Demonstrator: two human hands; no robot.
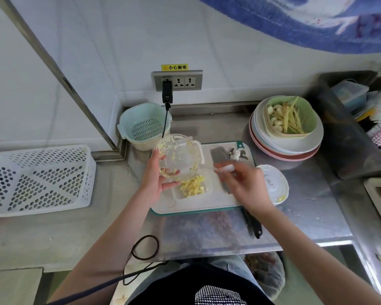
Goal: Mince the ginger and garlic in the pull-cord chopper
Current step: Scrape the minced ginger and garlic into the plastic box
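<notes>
while the left hand [154,177] grips the clear chopper bowl [179,156] at frame centre, tipped so its mouth faces down toward a small clear container [193,190], minced ginger and garlic [193,186] lies heaped in that container and more clings to the bowl's inner wall. the right hand [244,186] hovers just right of the bowl with fingers curled round something small and white; motion blur hides what it is. both sit over a white cutting board [207,204] with a green edge. on the board's upper right lie a cleaver [218,153], partly covered by the right hand, and the chopper's blade piece [237,154]. right of the board rests the white chopper lid [275,186]. a stack of plates [288,146] at upper right carries a green dish [295,116] of garlic cloves and ginger strips. behind the bowl stands a pale green colander [143,126], a black cable hanging across it from a wall socket [177,81]. a white perforated basket [37,179] fills the left.
</notes>
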